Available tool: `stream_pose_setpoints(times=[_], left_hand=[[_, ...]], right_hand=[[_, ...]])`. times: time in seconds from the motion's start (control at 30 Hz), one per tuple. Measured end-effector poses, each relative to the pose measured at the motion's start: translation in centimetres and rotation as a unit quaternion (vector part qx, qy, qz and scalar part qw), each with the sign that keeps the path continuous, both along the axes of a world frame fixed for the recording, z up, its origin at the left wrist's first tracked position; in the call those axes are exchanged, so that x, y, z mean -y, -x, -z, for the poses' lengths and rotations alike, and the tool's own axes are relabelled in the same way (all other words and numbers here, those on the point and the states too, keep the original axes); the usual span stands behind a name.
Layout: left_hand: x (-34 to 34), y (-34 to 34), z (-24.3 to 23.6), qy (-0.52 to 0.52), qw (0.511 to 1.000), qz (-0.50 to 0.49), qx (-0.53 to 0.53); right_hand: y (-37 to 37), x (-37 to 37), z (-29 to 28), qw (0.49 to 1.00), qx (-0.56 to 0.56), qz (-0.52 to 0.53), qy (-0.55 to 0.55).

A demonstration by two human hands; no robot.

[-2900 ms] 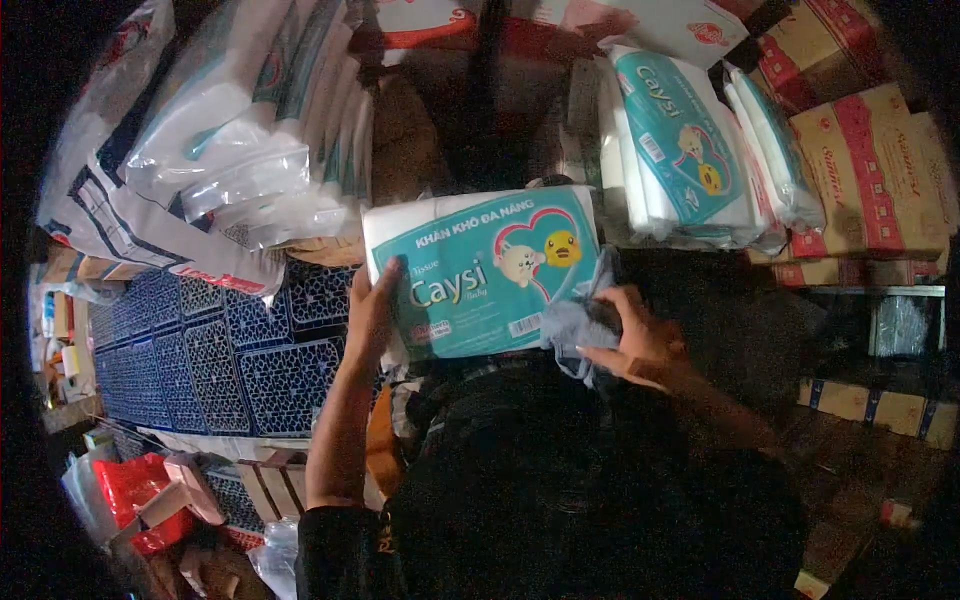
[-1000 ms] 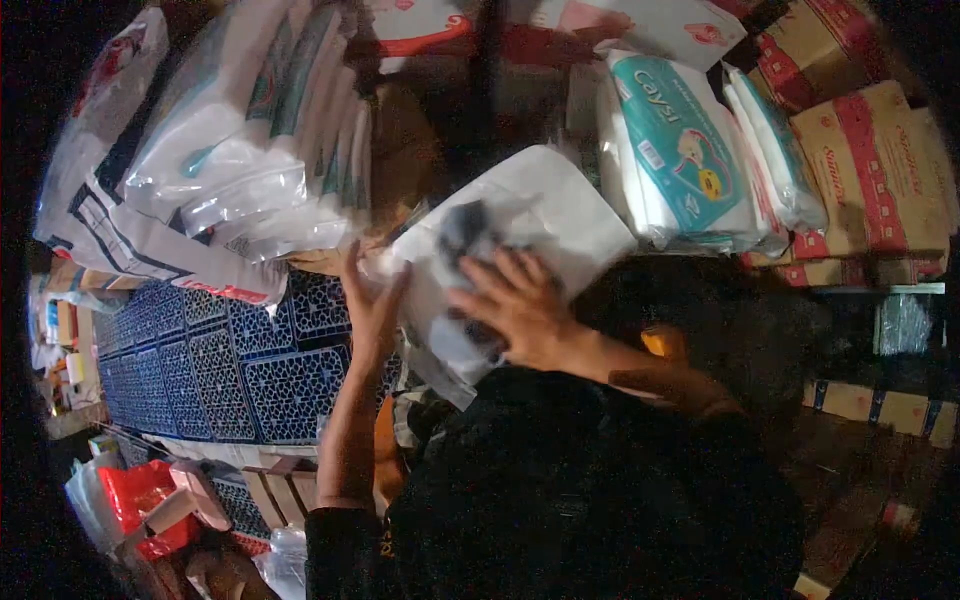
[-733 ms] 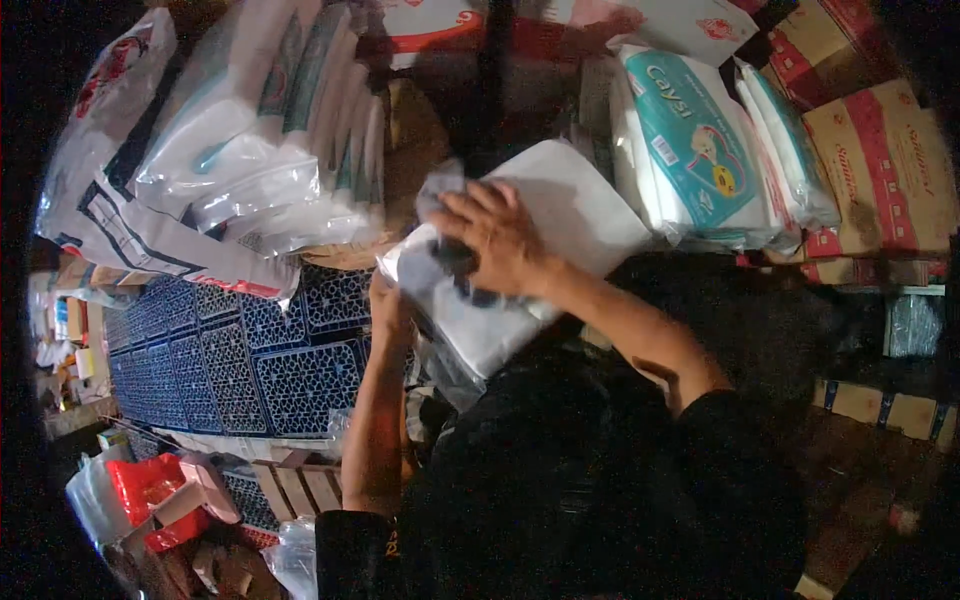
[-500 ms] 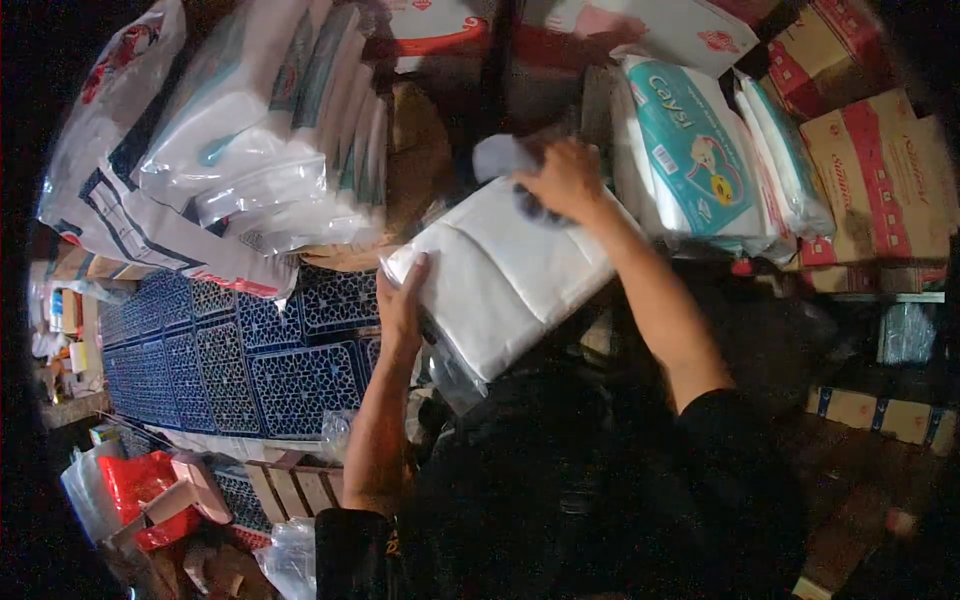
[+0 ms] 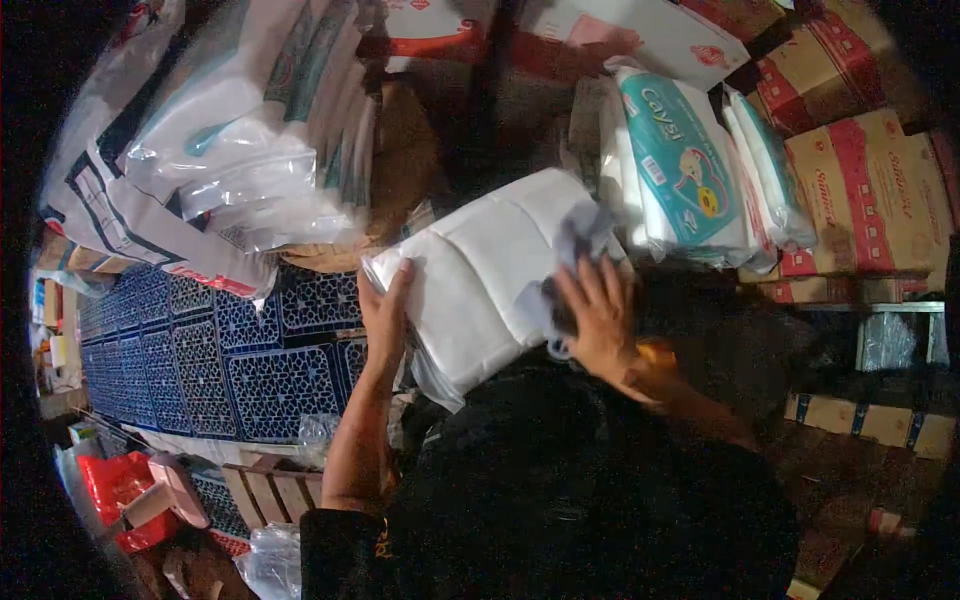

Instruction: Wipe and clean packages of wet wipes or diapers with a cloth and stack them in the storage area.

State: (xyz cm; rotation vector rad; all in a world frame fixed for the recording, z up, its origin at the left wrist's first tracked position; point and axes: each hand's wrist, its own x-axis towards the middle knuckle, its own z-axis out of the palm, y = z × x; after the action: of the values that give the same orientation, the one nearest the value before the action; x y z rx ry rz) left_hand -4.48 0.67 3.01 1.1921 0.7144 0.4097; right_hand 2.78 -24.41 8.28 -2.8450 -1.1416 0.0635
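Note:
In front of me a plump white pack (image 5: 465,290) in clear plastic is held at a tilt, a crease running across its face. My left hand (image 5: 385,310) grips its left edge, with the thumb on top and the other fingers hidden beneath. A light grey cloth (image 5: 580,235), blurred by motion, lies over the pack's right part. My right hand (image 5: 600,325) holds this cloth against the pack near the lower right edge, fingers partly spread over it.
Plastic-wrapped white packs (image 5: 250,150) pile up at the upper left. Teal-labelled packs (image 5: 685,160) stand at the right beside brown cartons (image 5: 860,200). Blue patterned mats (image 5: 285,385) cover the left side. A red bag (image 5: 120,490) lies lower left.
My right hand and the grey cloth have moved from the pack's far edge toward me, down its right side. The left hand keeps its grip, and the pack has turned slightly.

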Motion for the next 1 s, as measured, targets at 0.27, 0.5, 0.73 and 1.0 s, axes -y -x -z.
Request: stream_pose_setpoints(times=[0.27, 0.5, 0.73, 1.0], left_hand=[[-0.9, 0.3, 2.2, -0.067, 0.996, 0.040, 0.040], [-0.7, 0.4, 4.1, -0.013, 0.996, -0.003, 0.085], [-0.4, -0.1, -1.1, 0.005, 0.998, 0.052, -0.025], [-0.6, 0.1, -1.4, 0.051, 0.984, 0.162, -0.050]], right_hand=[[-0.1, -9.2, 0.4, 0.960, -0.070, -0.263, -0.069], [-7.8, -14.2, 1.6, 0.988, -0.058, -0.117, -0.077], [-14.5, -8.9, 2.8, 0.981, 0.060, 0.058, -0.177], [-7.0, -14.6, 1.9, 0.994, -0.039, -0.050, -0.091]])
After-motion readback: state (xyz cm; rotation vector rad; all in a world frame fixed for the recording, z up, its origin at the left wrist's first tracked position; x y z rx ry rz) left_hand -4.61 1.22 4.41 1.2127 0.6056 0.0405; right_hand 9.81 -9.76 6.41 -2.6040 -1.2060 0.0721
